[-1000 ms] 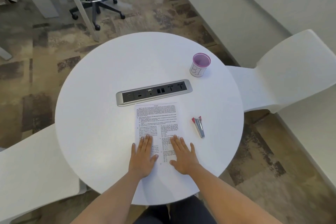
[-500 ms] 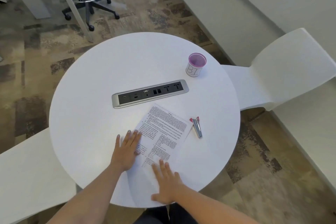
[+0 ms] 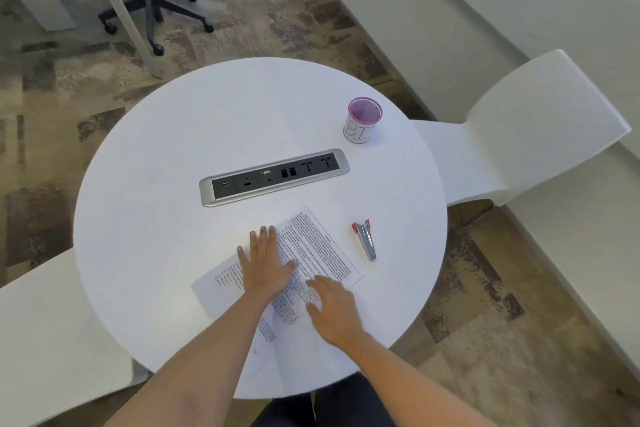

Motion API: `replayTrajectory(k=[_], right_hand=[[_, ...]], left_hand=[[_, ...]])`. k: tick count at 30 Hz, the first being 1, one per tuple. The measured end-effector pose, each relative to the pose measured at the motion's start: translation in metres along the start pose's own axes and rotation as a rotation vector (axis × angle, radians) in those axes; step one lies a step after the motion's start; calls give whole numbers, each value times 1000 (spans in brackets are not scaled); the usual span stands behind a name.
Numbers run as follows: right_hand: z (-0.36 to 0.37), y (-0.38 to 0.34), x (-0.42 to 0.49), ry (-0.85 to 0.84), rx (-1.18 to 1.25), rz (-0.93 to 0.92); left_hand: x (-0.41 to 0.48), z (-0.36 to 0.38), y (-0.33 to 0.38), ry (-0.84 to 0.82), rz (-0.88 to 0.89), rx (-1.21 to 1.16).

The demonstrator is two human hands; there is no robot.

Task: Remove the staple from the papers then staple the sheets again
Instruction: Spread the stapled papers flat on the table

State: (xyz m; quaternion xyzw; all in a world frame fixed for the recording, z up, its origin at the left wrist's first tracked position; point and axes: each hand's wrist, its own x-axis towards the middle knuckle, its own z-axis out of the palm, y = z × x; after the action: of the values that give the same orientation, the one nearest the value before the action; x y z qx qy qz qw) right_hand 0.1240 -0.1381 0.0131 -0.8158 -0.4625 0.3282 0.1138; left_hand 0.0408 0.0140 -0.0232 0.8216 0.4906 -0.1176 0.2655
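Head view: the task looks barely begun. The printed white paper sheets (image 3: pixel 318 253) lie askew at the near side of the round white counter (image 3: pixel 156 218). The left hand (image 3: pixel 265 263) and right hand (image 3: pixel 334 308) both press flat on them with fingers straight, grasping nothing. The small red-and-silver metal stapler (image 3: pixel 365 241) lies untouched just right of the sheets. No staple can be made out. The pink-rimmed mesh cup (image 3: pixel 362 121) at far right bears a handwritten "BI"; the sheets' print is too small to read.

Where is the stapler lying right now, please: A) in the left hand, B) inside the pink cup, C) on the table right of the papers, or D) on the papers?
C: the stapler lies on the table, just clear of the papers' right edge.
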Motion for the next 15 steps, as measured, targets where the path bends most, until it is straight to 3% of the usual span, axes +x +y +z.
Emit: replayTrajectory(k=[5, 10, 15], right_hand=[[10, 30, -11, -136, -200, 21], [22, 28, -22, -164, -128, 27], [25, 31, -23, -196, -43, 24]], left_hand=[[26, -18, 37, -56, 20, -2], [43, -29, 50, -31, -70, 72], [53, -34, 47, 17, -90, -104]])
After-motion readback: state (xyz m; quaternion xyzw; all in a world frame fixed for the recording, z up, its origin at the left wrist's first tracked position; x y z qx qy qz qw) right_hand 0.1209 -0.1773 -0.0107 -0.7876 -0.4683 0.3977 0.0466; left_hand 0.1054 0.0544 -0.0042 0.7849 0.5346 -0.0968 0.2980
